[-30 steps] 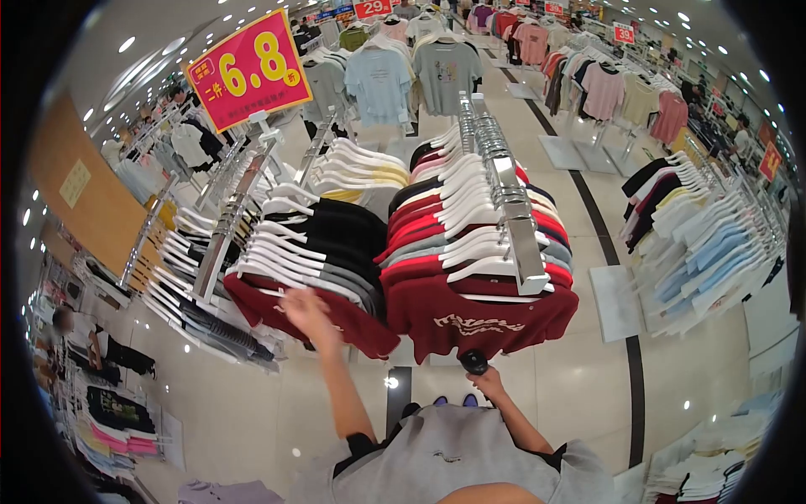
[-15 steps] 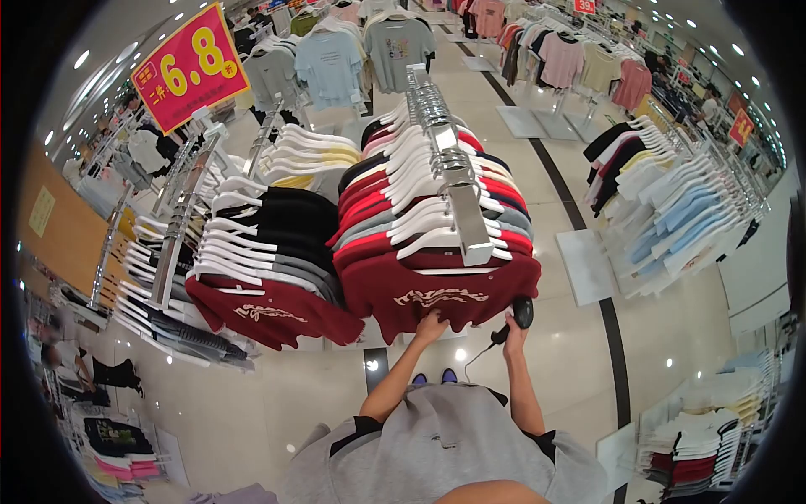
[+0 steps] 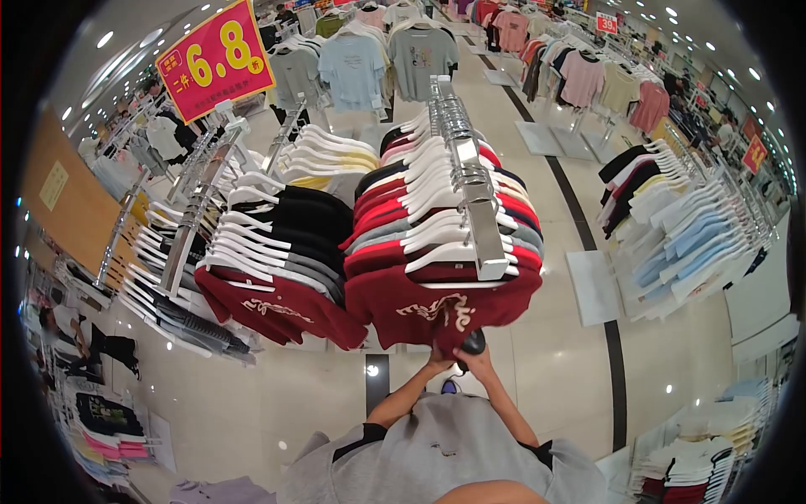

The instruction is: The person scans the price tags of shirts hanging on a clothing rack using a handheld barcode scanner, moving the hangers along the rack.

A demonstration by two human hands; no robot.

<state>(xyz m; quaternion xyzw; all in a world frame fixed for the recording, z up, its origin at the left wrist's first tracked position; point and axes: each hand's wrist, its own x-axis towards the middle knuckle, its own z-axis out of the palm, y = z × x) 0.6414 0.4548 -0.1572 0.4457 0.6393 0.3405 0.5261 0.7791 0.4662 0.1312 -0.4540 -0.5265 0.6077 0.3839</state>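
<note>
A dark red T-shirt [image 3: 395, 307] with pale lettering hangs at the front end of the middle rack. My left hand [image 3: 438, 359] is closed on its lower hem, and the cloth there is pulled up and bunched. Close beside it, my right hand [image 3: 478, 363] is wrapped around a black handheld device [image 3: 473, 342] with a rounded head. The device's head lies against the folded hem, over the end of the lettering. Its handle is mostly hidden by my fingers.
The metal rail [image 3: 487, 244] of the middle rack ends just above the shirt. Left of it stands another rack with a similar red shirt [image 3: 269, 307]. A red-and-yellow price sign [image 3: 217, 60] rises behind. Light-coloured shirts [image 3: 684, 244] hang at the right.
My right hand has brought the black device leftward from the shirt's right side to my left hand. The hem is now gathered and the lettering creased. The view has shifted slightly.
</note>
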